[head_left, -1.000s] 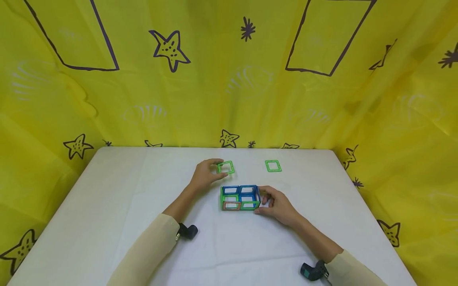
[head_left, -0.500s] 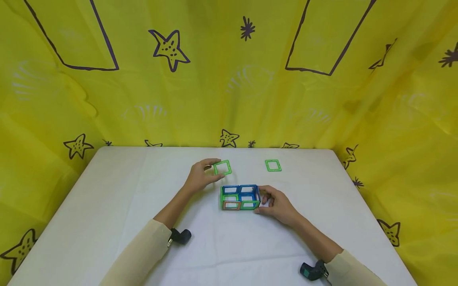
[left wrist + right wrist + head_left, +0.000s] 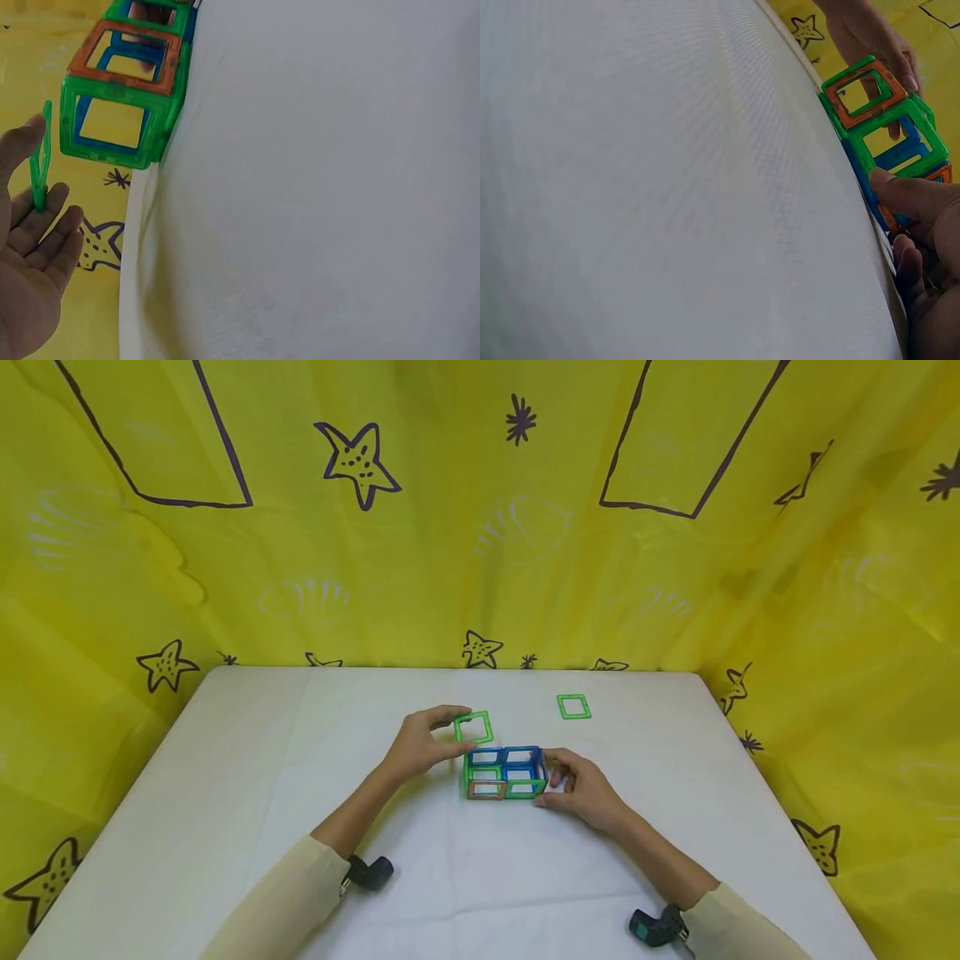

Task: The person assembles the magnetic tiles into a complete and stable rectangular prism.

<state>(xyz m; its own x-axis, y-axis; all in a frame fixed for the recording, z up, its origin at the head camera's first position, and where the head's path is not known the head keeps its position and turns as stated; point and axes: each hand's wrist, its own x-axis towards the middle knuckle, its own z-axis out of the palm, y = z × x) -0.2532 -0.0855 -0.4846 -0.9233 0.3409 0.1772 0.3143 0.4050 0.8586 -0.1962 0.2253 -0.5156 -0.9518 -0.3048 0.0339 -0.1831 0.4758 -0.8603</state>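
My left hand (image 3: pixel 417 745) pinches a green square magnetic tile (image 3: pixel 490 727) between thumb and fingertips, held just behind the left end of a box of joined tiles. That tile (image 3: pixel 48 142) shows nearly edge-on in the left wrist view. The tile box (image 3: pixel 505 773) has blue, green and orange open-frame squares, with its top open, and stands on the white table. My right hand (image 3: pixel 588 793) grips the box's right end, thumb at the front and fingers behind. In the right wrist view the thumb presses the lower corner of a green front tile (image 3: pixel 861 150).
A second green square tile (image 3: pixel 573 707) lies flat toward the back of the white-covered table (image 3: pixel 637 718). A yellow patterned curtain (image 3: pixel 420 568) rises behind the table and along both sides. Each wrist carries a small black camera.
My left hand has drawn the green tile left, then brought it nearer, close behind the box's left end. The right hand and the box have stayed in place.
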